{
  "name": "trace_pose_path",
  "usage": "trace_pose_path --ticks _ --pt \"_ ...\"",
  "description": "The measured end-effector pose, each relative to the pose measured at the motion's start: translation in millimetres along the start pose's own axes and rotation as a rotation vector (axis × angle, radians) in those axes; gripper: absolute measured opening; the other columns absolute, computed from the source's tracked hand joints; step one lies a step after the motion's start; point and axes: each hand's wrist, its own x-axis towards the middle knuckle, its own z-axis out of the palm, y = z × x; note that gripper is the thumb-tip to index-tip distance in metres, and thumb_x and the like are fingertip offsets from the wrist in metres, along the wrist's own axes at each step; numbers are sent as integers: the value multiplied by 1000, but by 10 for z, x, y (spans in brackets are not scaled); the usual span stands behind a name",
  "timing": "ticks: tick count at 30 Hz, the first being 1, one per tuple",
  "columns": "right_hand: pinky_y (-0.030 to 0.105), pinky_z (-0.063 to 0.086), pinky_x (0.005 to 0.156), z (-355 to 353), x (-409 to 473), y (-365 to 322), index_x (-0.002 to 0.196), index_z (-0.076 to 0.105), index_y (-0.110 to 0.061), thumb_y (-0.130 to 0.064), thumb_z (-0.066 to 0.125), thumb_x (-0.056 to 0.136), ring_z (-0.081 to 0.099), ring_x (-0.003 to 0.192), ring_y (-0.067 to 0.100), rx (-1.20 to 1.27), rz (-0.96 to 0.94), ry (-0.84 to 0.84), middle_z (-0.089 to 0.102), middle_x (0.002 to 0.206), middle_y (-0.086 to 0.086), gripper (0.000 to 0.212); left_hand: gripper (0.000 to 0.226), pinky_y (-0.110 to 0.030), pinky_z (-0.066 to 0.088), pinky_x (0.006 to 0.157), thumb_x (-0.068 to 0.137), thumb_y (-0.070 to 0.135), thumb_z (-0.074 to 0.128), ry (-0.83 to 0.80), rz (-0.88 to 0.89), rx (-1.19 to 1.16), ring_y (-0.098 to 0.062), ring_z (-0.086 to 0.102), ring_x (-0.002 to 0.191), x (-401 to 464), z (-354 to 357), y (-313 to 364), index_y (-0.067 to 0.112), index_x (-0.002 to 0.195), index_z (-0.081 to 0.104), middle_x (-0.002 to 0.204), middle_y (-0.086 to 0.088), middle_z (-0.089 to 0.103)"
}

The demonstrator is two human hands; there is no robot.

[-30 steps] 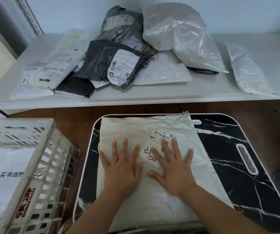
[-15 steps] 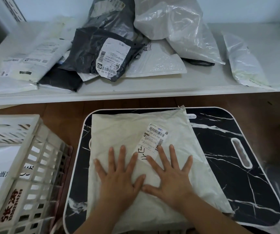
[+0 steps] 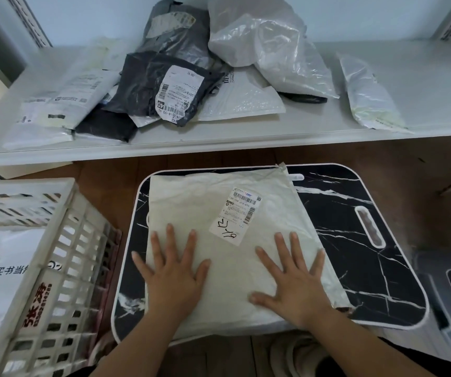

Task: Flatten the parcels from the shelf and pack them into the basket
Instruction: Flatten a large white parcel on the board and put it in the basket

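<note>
A large off-white parcel [image 3: 205, 213] with a barcode label lies flat on the black marble-pattern tray table [image 3: 368, 268]. My left hand [image 3: 172, 273] presses on its near left part with fingers spread and straight. My right hand [image 3: 292, 278] presses on its near right part, fingers also spread. The white slatted basket [image 3: 64, 257] stands to the left of the table, with a white printed parcel [image 3: 4, 270] inside it. Several more parcels sit on the white shelf [image 3: 246, 137] behind: a black one with a label [image 3: 148, 88], a grey one, and clear and white bags.
A lone whitish bag [image 3: 368, 96] lies at the shelf's right. Brown floor shows between the shelf and the table. A grey bin-like object [image 3: 450, 295] stands right of the table. A shoe is visible below the table's near edge.
My two hands have slid apart across the parcel, the left toward its left edge and the right toward its right edge. The label is now uncovered between them.
</note>
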Motion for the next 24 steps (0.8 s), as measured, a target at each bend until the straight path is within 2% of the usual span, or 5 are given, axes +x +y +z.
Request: trace_pose_path --ticks 6,11,13,18,24 --pt "73 15 98 85 -53 6 147 35 -38 -90 27 77 19 145 39 -25 24 36 25 158 12 87 85 -53 -20 111 65 76 -31 -157 7 6 -29 -30 141 -118 38 -82 44 144 -23 153 0 -34" --pt "68 12 105 -56 139 -43 139 47 -29 -82 20 86 34 136 35 63 54 88 51 137 14 79 70 -56 -2 114 94 65 7 -57 51 16 -39 13 145 82 -43 5 29 151 24 158 -16 19" --pt "62 10 110 -215 383 -73 136 49 -25 -76 10 90 33 136 33 119 63 151 51 133 12 78 66 -54 -2 115 95 62 9 -28 92 -27 -39 10 146 271 -129 109 31 151 21 159 -16 17" --pt "50 -10 117 -445 1032 -21 154 4 -32 -76 -23 74 -15 148 25 139 87 235 -5 163 6 95 64 -56 -13 115 88 66 -4 -25 161 -34 -32 -27 143 836 -308 393 43 144 -24 157 -3 -30" --pt "56 -17 114 -394 1494 56 141 -29 -43 -75 -26 72 -39 138 22 110 53 107 -33 156 -3 75 61 -69 -8 108 93 65 8 -149 206 23 -31 -33 141 1271 -324 557 47 145 -19 155 4 -32"
